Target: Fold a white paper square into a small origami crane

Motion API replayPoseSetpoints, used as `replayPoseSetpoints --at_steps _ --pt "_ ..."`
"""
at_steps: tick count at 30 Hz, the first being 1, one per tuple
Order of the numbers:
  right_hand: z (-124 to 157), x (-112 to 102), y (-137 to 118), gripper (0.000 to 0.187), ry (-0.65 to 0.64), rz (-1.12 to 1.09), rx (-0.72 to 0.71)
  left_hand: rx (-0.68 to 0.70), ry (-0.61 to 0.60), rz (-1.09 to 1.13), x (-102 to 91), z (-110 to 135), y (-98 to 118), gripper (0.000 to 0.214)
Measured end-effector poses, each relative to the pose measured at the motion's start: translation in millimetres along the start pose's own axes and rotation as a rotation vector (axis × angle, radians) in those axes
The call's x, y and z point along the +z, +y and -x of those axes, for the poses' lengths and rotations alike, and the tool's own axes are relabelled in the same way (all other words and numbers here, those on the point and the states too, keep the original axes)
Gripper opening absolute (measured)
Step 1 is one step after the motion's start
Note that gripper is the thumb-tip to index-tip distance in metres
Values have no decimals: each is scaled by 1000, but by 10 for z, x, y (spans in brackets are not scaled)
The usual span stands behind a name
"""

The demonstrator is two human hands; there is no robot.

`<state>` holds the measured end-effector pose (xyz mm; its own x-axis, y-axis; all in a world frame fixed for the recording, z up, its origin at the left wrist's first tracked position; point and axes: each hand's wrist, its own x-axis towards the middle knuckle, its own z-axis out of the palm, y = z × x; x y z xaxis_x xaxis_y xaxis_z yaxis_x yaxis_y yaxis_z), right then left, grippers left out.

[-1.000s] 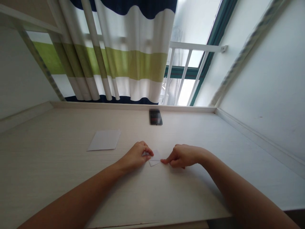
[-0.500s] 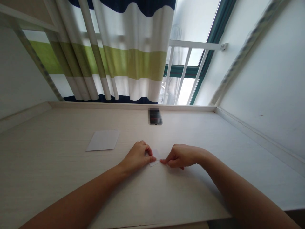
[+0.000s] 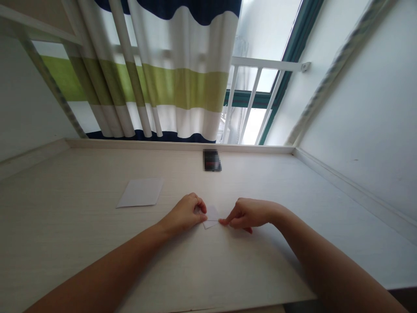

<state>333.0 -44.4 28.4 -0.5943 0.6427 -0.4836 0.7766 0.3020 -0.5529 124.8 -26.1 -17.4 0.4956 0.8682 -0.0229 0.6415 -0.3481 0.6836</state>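
A small piece of folded white paper (image 3: 213, 214) lies on the table between my hands, with a fold line across it and a pointed flap at its lower edge. At its left side, my left hand (image 3: 190, 211) is closed, thumb and bent fingers pinching the paper's edge. My right hand (image 3: 243, 214) presses the right corner with the tip of its index finger, the other fingers curled in under the palm. Part of the paper's left side is hidden by my left fingers.
A flat white sheet (image 3: 140, 192) lies to the left on the pale wooden table (image 3: 81, 243). Farther back sits a dark, pixelated object (image 3: 211, 160) near the raised rear edge. A striped curtain (image 3: 185, 87) and a white railing (image 3: 267, 63) stand behind; a wall borders the right.
My left thumb has slid slightly left, away from the paper's middle, so more of the fold line shows. My right hand stays at the right corner.
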Motion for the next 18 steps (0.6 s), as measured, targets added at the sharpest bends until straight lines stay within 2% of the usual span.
replayPoseSetpoints --at_steps 2,4,6,8,10,13,18 --pt "-36 7 60 37 2 -75 -45 14 16 5 11 4 -21 14" --pt "-94 24 117 32 76 -172 -98 34 11 8 20 6 -35 14" --pt "-162 51 162 28 264 -208 -152 64 -1 21 26 7 -41 13" --pt "-222 80 188 23 441 -123 -231 89 -11 59 28 9 -43 13" --pt "-257 105 198 25 551 -5 -310 100 -9 110 31 9 -50 13" --pt "-260 129 184 32 570 120 -358 119 13 149 42 4 -66 14" --pt "-195 164 58 30 426 220 -351 241 50 92 74 6 -68 15"
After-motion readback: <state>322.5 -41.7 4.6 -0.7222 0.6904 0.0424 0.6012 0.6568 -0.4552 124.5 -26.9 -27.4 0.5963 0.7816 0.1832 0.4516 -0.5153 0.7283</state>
